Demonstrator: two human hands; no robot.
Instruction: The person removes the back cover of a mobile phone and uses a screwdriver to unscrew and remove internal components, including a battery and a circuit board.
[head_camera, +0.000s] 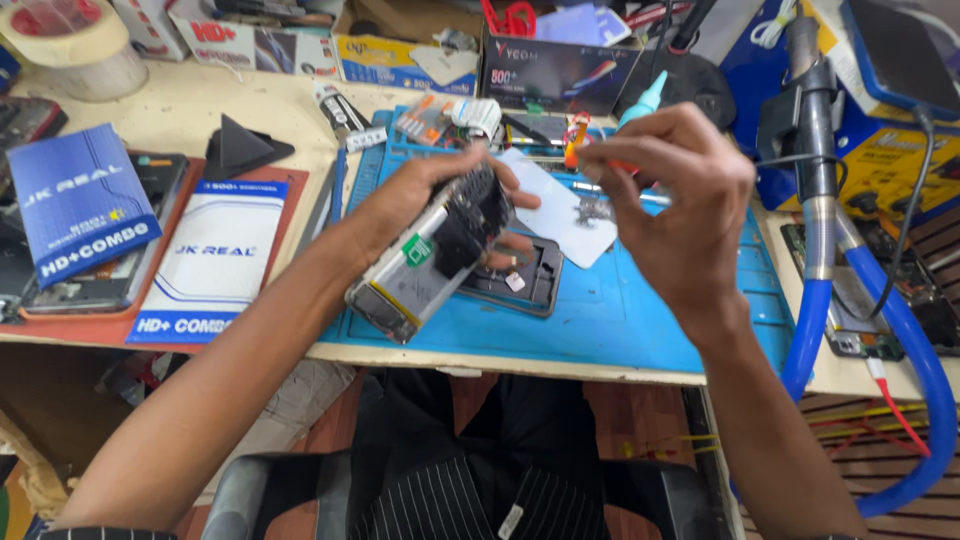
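Fingers of my left hand wrapped around an opened phone, back cover off, held tilted above the blue work mat. Right hand just right of it, fingertips pinched together on a thin screwdriver with an orange grip, tip toward the phone's far end. Dark phone frame lies flat on the mat beneath. White card with tiny screws behind. Blue hose far right.

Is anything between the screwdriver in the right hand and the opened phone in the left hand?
Nothing visible. The right hand holds the screwdriver just right of the opened phone, which the left hand grips above the blue mat. Only open air separates them.
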